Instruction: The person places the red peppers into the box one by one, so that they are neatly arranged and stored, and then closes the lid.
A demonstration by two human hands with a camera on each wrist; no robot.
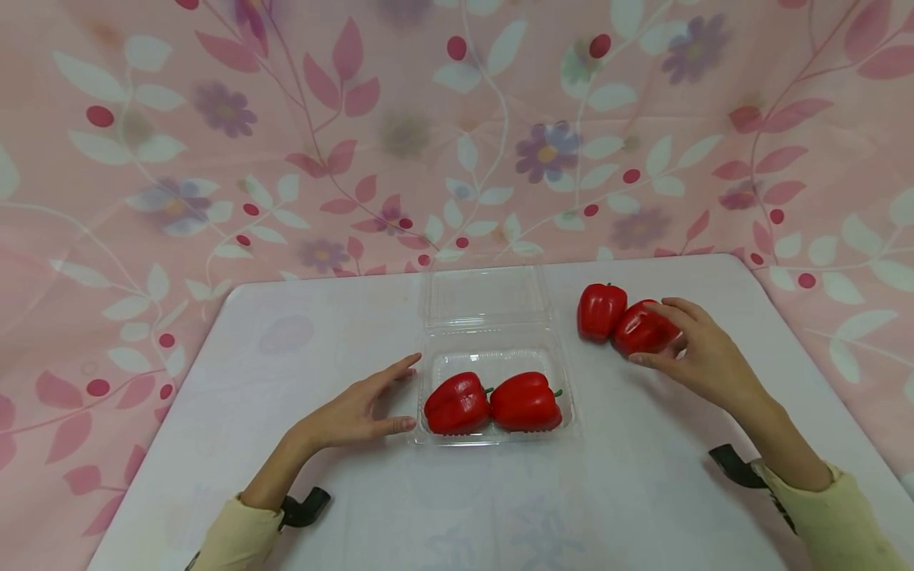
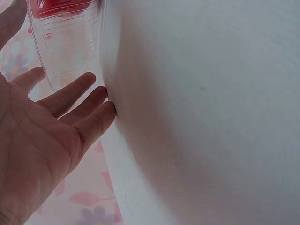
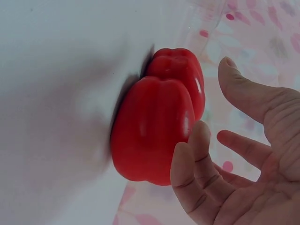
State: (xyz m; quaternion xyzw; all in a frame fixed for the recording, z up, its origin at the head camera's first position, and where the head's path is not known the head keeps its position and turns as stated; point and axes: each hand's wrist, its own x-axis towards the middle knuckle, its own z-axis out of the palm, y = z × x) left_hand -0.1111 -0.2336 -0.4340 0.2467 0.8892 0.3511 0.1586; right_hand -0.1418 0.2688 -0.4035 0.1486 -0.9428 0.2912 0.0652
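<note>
Two red bell peppers, a left one (image 1: 457, 403) and a right one (image 1: 527, 401), lie side by side in the base of a clear plastic clamshell box (image 1: 500, 341). Its lid (image 1: 487, 295) is folded back. My left hand (image 1: 360, 408) is beside the box's left edge, thumb and fingers spread, holding nothing. On the table's right side are two more red bell peppers, a farther one (image 1: 602, 312) and a nearer one (image 3: 152, 126), lying against each other. Over the nearer pepper hovers my right hand (image 1: 696, 357), its thumb well apart from the fingers and its fingertips close at the pepper's side.
A white-covered table (image 1: 443, 500) lies under everything. Behind it hangs a pink floral cloth (image 1: 457, 143). Black bands with a protruding piece are worn at the left wrist (image 1: 303, 507) and the right wrist (image 1: 735, 466), by pale yellow sleeves.
</note>
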